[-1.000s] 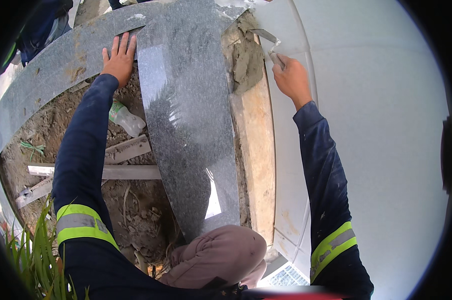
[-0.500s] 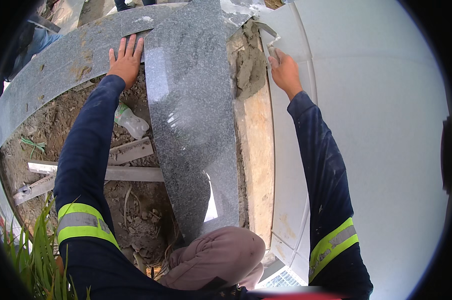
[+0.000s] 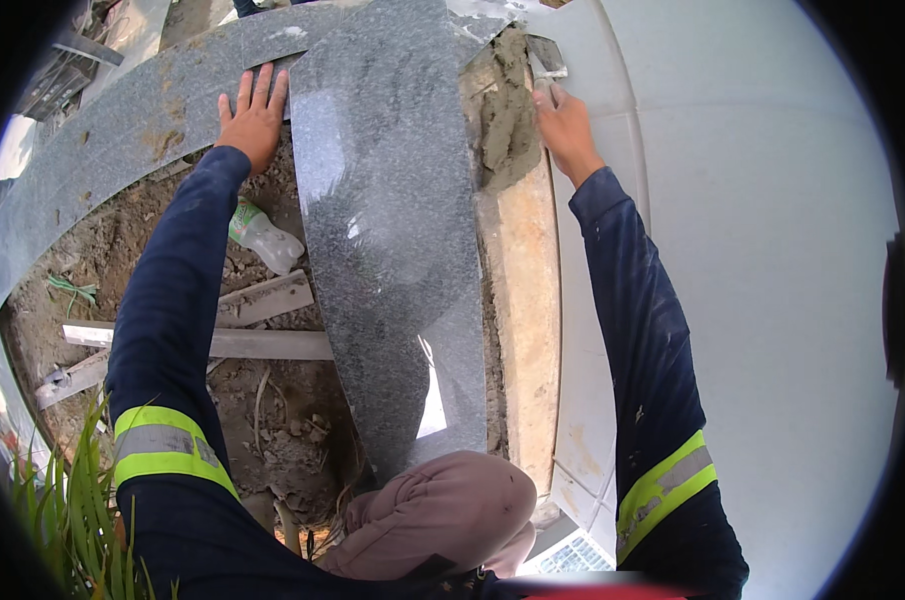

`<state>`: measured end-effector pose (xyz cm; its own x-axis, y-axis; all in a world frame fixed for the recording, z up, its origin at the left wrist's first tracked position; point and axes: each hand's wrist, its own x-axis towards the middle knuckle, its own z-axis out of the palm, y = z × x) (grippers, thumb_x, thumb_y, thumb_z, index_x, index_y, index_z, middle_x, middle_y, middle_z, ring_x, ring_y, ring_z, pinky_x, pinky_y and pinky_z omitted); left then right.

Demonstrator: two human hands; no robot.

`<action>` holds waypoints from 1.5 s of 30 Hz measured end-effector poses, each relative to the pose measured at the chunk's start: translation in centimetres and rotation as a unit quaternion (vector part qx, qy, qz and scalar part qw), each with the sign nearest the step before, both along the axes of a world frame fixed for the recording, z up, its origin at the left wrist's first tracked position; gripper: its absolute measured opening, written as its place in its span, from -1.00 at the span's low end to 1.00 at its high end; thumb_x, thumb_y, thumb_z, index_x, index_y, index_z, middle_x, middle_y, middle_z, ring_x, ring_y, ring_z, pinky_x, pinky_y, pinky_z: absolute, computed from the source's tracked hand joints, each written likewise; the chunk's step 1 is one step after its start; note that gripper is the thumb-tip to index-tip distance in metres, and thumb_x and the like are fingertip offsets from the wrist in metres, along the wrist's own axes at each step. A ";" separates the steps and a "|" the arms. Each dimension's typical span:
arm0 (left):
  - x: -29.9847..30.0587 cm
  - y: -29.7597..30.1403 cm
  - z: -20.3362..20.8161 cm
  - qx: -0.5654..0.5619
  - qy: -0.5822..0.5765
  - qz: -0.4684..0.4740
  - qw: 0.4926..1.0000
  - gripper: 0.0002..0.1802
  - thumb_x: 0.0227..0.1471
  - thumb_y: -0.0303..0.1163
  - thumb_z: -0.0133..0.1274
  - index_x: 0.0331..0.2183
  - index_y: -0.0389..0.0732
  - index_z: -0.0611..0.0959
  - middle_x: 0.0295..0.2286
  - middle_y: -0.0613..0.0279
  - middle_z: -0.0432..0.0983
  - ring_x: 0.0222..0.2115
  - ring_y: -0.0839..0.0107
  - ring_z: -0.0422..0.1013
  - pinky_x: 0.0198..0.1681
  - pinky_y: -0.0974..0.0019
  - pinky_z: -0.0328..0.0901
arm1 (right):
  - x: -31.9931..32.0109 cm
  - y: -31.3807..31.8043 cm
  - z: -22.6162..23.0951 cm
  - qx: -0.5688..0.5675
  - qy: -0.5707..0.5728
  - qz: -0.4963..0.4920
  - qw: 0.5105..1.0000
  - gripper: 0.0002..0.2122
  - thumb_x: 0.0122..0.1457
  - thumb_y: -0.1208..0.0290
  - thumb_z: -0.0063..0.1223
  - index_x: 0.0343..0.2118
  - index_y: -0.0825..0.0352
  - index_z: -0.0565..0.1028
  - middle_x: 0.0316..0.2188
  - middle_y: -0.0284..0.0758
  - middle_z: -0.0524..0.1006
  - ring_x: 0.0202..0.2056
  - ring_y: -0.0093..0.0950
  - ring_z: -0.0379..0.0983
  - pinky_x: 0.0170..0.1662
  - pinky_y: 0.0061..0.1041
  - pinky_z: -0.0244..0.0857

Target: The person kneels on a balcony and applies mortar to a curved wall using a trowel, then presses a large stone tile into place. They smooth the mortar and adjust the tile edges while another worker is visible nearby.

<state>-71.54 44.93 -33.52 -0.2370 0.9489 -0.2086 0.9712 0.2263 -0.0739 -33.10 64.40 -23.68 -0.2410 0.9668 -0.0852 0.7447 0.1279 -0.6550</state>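
Broadly, the right side, from 1 to 5 o'clock, is filled by a smooth, pale grey panel [image 3: 763, 250]. The middle, from 12 to 6, is spanned by a long polished granite slab [image 3: 393, 230], speckled grey and marked with bright reflections. Rough, lumpy brown soil [image 3: 93, 262] is exposed around 9, bordered above by a curved granite strip [image 3: 123, 155] stained with mud. A narrow cream ledge [image 3: 525, 310] is seen along the slab's right edge, its upper end coated between 12 and 1 with ridged wet mortar [image 3: 508, 125]. At 10, the left hand [image 3: 253, 128] is laid flat on the strip, fingers straight and slightly parted. At 1, the fingers of the right hand [image 3: 568, 130] are curled. Between 9 and 10, a clear plastic bottle [image 3: 266, 240] is seen on the soil. Smallest, a metal trowel [image 3: 545, 52] is gripped by the right hand beside the mortar.

The slab's near end is hidden by a raised knee [image 3: 453, 505] at 6. The trowel's handle is mostly covered; whether the mortar is touched by the blade cannot be told.
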 end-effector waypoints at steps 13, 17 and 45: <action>-0.3 0.0 -0.3 -0.008 -0.001 0.004 1.000 0.03 0.15 -0.69 -0.05 0.48 0.03 -0.14 0.48 0.13 -0.36 0.48 -0.05 -0.33 0.39 -0.46 -0.18 | 3.1 -1.2 3.7 0.008 -0.260 0.174 0.950 -0.46 0.20 0.41 0.05 0.24 0.52 0.40 0.15 0.14 0.49 0.22 -0.01 0.42 0.29 -0.29 0.24; -0.7 -0.1 -0.7 -0.005 0.006 0.003 1.000 0.04 0.14 -0.70 -0.04 0.48 0.03 -0.14 0.48 0.12 -0.36 0.48 -0.07 -0.33 0.39 -0.46 -0.18 | 2.6 -2.7 5.6 0.072 -0.207 0.143 0.965 -0.49 0.17 0.43 0.03 0.20 0.51 0.44 0.04 0.18 0.54 0.11 0.05 0.48 0.22 -0.21 0.32; 0.1 -0.3 0.5 0.003 -0.011 0.000 1.000 -0.04 0.20 -0.66 -0.12 0.48 0.03 -0.12 0.48 0.12 -0.38 0.48 -0.06 -0.34 0.39 -0.47 -0.20 | -1.4 3.0 0.5 0.079 -0.154 0.071 0.982 -0.53 0.27 0.36 0.10 0.18 0.52 0.47 -0.14 0.02 0.65 -0.13 -0.23 0.60 -0.04 -0.33 0.42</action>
